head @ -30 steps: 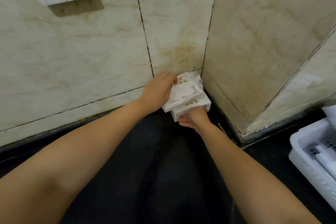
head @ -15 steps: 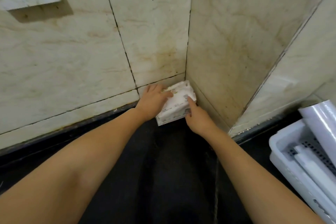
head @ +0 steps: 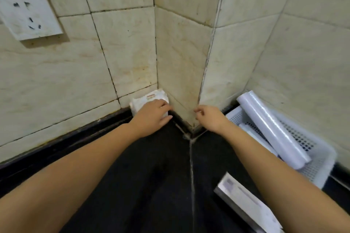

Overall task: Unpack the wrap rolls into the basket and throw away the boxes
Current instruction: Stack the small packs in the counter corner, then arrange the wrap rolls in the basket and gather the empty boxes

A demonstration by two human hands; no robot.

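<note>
A crumpled, folded white box (head: 146,98) sits on the dark counter, pushed into the corner of the tiled wall. My left hand (head: 153,114) lies flat on top of it, fingers spread over it. My right hand (head: 209,117) hovers apart from the box in front of the wall's outer corner, fingers loosely curled and holding nothing. At the right a white perforated basket (head: 320,166) holds a large wrap roll (head: 272,128) lying across it and a second roll (head: 257,138) beneath. A long white wrap box (head: 246,206) lies on the counter under my right forearm.
A white wall socket (head: 28,13) hangs on the tiles at upper left. The dark countertop (head: 151,185) runs between my arms, with a seam (head: 192,176) down its middle. Tiled walls close the space behind and to the right.
The crumpled box went from held up in both hands to pressed down in the corner. My right hand let go and moved right; the view shifted toward the basket.
</note>
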